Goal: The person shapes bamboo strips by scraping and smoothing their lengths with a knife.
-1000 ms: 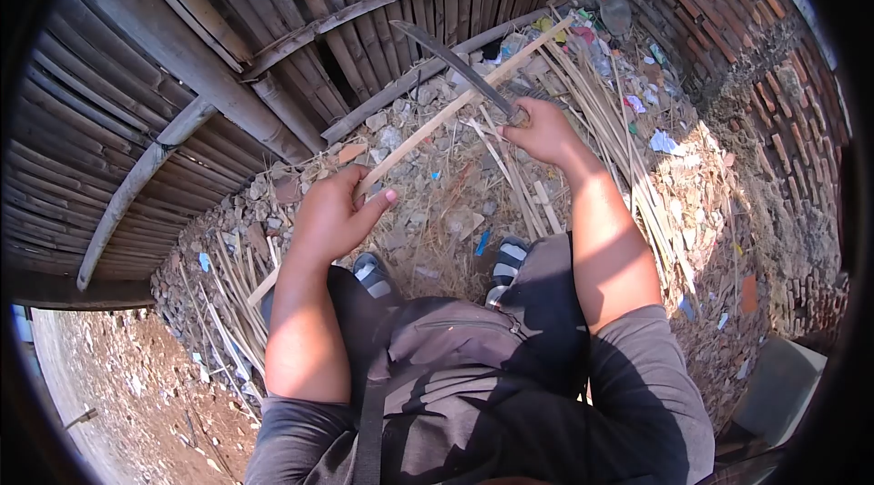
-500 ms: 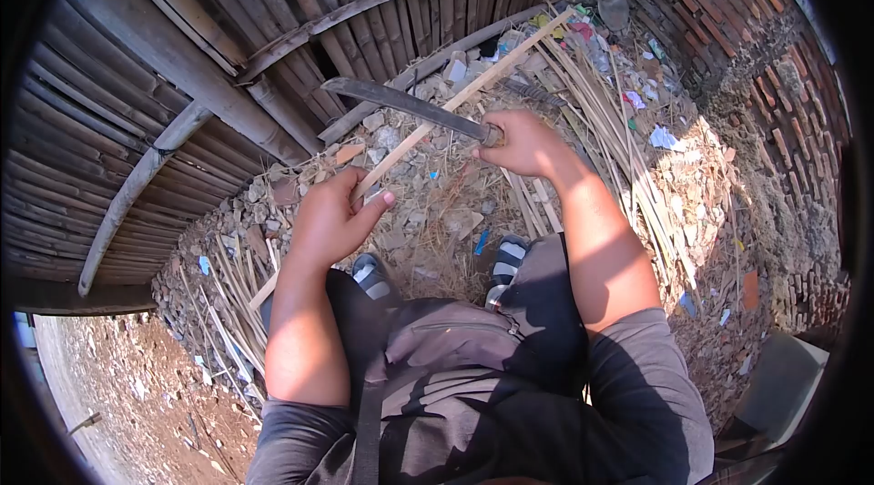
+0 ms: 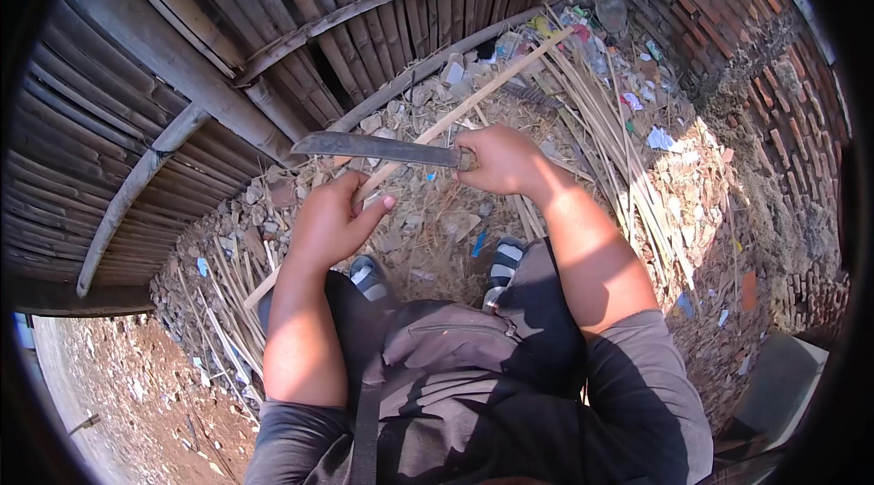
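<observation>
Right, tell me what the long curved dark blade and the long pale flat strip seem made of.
Long curved dark blade: metal, probably steel, with a dull finish, judging by its flat, unevenly grey face.

Long pale flat strip: likely split bamboo, though plain wood is possible; it looks bare and matt, with an even straw colour.

The long strip [image 3: 496,87] is crossed by the knife [image 3: 382,149], sandals [image 3: 506,267] parked behind; more strips [image 3: 628,166] are kinda strewn both sides, hemmed in rightward by a brick wall [image 3: 710,3].
</observation>
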### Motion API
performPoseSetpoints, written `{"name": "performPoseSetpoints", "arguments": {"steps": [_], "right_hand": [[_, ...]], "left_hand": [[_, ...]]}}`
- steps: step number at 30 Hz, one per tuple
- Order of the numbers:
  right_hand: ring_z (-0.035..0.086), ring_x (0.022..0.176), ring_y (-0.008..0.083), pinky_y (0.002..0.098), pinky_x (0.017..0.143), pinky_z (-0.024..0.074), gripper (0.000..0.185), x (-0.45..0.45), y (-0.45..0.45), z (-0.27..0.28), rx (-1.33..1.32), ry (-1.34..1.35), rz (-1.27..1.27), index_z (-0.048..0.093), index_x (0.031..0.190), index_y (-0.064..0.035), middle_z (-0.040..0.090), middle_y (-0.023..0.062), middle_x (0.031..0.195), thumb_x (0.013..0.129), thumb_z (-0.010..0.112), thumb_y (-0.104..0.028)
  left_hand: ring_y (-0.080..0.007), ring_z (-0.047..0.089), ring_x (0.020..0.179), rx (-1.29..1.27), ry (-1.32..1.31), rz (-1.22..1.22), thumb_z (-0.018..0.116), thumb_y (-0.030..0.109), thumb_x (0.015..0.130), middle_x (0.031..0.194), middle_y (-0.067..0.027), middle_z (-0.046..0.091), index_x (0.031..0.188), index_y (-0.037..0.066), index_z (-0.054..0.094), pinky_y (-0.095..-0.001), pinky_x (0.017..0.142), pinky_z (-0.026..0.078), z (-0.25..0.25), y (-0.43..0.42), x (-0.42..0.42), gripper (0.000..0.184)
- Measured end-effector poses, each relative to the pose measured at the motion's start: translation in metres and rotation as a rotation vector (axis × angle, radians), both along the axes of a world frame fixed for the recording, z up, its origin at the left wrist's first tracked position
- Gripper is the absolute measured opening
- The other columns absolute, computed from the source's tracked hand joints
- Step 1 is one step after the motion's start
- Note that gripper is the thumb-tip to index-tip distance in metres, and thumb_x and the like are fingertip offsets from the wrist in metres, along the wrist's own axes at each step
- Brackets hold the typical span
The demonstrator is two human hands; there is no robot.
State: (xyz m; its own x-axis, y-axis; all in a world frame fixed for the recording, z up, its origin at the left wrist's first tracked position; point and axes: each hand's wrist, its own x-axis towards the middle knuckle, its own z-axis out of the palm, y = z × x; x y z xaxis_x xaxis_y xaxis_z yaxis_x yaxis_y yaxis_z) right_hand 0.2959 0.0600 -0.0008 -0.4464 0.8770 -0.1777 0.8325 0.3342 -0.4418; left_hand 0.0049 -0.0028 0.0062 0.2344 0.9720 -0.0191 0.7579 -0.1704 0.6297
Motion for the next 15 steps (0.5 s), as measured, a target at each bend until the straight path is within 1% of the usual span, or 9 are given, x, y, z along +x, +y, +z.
{"name": "performPoseSetpoints", "arguments": {"steps": [1, 4, 7, 10, 11, 14, 15], "right_hand": [[0.071, 0.089, 0.0401, 0.0483, 0.079, 0.0541, 0.040, 0.000, 0.000, -0.004, 0.038, 0.003, 0.014, 0.072, 0.113, -0.0101, 0.072, 0.0204, 0.090, 0.082, 0.084, -0.032], [0.071, 0.088, 0.0408, 0.0474, 0.080, 0.0542, 0.039, 0.015, 0.008, -0.017, 0.088, 0.147, 0.002, 0.072, 0.111, -0.0076, 0.071, 0.0216, 0.088, 0.082, 0.084, -0.032], [0.071, 0.103, 0.0433, 0.0482, 0.090, 0.0553, 0.046, 0.035, 0.015, -0.015, 0.084, 0.110, -0.218, 0.072, 0.119, -0.0068, 0.074, 0.0241, 0.102, 0.083, 0.081, -0.034], [0.071, 0.105, 0.0426, 0.0474, 0.092, 0.0549, 0.048, 0.054, 0.020, -0.023, 0.060, 0.230, -0.338, 0.072, 0.122, -0.0061, 0.074, 0.0249, 0.105, 0.084, 0.081, -0.034], [0.070, 0.104, 0.0438, 0.0478, 0.090, 0.0549, 0.047, 0.057, 0.022, -0.027, 0.055, 0.270, -0.336, 0.072, 0.120, -0.0057, 0.074, 0.0247, 0.104, 0.084, 0.081, -0.034], [0.070, 0.102, 0.0449, 0.0487, 0.090, 0.0550, 0.045, 0.042, 0.015, -0.011, 0.046, 0.159, -0.316, 0.072, 0.118, -0.0053, 0.073, 0.0255, 0.102, 0.084, 0.081, -0.033], [0.070, 0.101, 0.0447, 0.0491, 0.089, 0.0551, 0.044, 0.036, 0.014, -0.012, 0.056, 0.143, -0.269, 0.072, 0.118, -0.0061, 0.073, 0.0249, 0.101, 0.084, 0.080, -0.033]], "left_hand": [[-0.0170, 0.055, 0.059, 0.006, -0.007, -0.001, 0.082, 0.035, 0.090, 0.064, -0.0077, 0.057, 0.109, -0.002, 0.070, -0.0358, 0.058, 0.045, 0.000, 0.000, 0.000, 0.043], [-0.0177, 0.055, 0.059, 0.036, -0.027, 0.000, 0.082, 0.036, 0.090, 0.064, -0.0075, 0.057, 0.110, -0.001, 0.071, -0.0360, 0.058, 0.045, -0.004, 0.000, -0.002, 0.043], [-0.0182, 0.055, 0.058, 0.068, -0.041, 0.005, 0.082, 0.036, 0.090, 0.064, -0.0074, 0.058, 0.111, -0.001, 0.071, -0.0363, 0.058, 0.045, -0.006, 0.001, -0.004, 0.044], [-0.0184, 0.055, 0.058, 0.045, -0.048, 0.011, 0.082, 0.036, 0.090, 0.064, -0.0076, 0.058, 0.111, -0.001, 0.071, -0.0367, 0.058, 0.046, -0.002, 0.001, -0.005, 0.044], [-0.0183, 0.055, 0.058, 0.043, -0.049, 0.011, 0.082, 0.036, 0.090, 0.064, -0.0076, 0.058, 0.111, -0.001, 0.071, -0.0368, 0.058, 0.046, -0.001, 0.000, -0.004, 0.044], [-0.0184, 0.056, 0.059, 0.047, -0.042, 0.011, 0.082, 0.036, 0.090, 0.064, -0.0078, 0.058, 0.111, -0.001, 0.071, -0.0369, 0.058, 0.046, -0.003, 0.000, -0.004, 0.044], [-0.0184, 0.057, 0.059, 0.050, -0.038, 0.010, 0.082, 0.037, 0.090, 0.064, -0.0078, 0.058, 0.111, -0.001, 0.071, -0.0370, 0.058, 0.046, -0.004, 0.000, -0.003, 0.045]]}}
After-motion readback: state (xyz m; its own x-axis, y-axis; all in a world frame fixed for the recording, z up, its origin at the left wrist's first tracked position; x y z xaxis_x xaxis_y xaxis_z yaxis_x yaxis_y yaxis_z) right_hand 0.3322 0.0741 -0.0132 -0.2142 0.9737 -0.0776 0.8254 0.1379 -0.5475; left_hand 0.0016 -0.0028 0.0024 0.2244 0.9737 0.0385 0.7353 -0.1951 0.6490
